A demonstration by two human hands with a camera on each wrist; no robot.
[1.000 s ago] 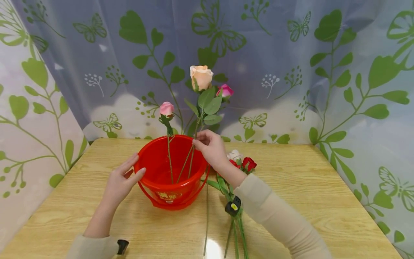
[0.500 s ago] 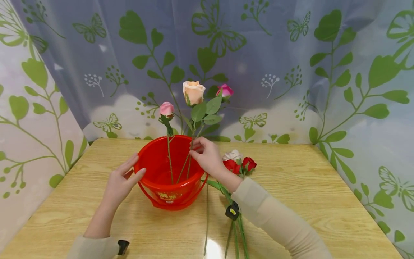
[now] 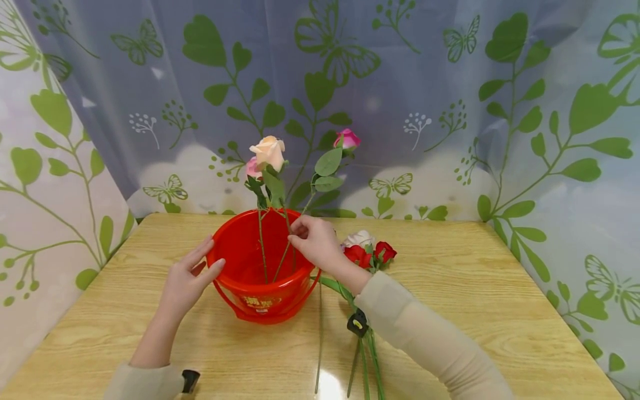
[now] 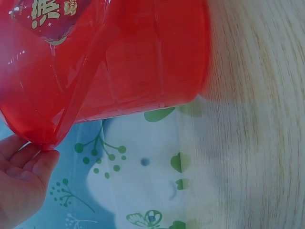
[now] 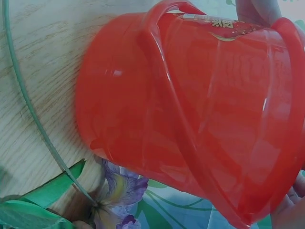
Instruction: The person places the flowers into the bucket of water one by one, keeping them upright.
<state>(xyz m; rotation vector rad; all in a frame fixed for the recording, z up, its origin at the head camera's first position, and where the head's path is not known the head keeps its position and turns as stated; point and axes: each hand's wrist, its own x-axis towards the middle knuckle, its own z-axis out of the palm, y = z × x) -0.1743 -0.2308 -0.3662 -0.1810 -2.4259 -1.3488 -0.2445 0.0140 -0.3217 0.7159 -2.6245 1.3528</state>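
Note:
A red plastic bucket (image 3: 267, 303) stands on the table with its handle hanging down in front. My left hand (image 3: 186, 286) holds its left rim, thumb and fingers right at the edge, as the left wrist view also shows. Over the bucket's right side, my right hand (image 3: 317, 241) pinches the stem of a peach rose (image 3: 270, 153), whose lower end is inside the bucket. A pink rose (image 3: 253, 168), partly behind the peach bloom, and a magenta rose (image 3: 347, 138) lean in the bucket too. In the right wrist view only part of the right hand (image 5: 288, 210) shows, past the rim.
Right of the bucket lie more flowers on the wooden table (image 3: 450, 311): a white rose (image 3: 360, 239), two red roses (image 3: 385, 251) and a purple flower (image 5: 119, 188), with long green stems running toward the near edge. A patterned curtain (image 3: 400, 83) hangs behind the table.
My right hand has moved down and slightly left with the peach rose. Its bloom has tilted left, from near the magenta rose to in front of the pink one. The left hand stays put.

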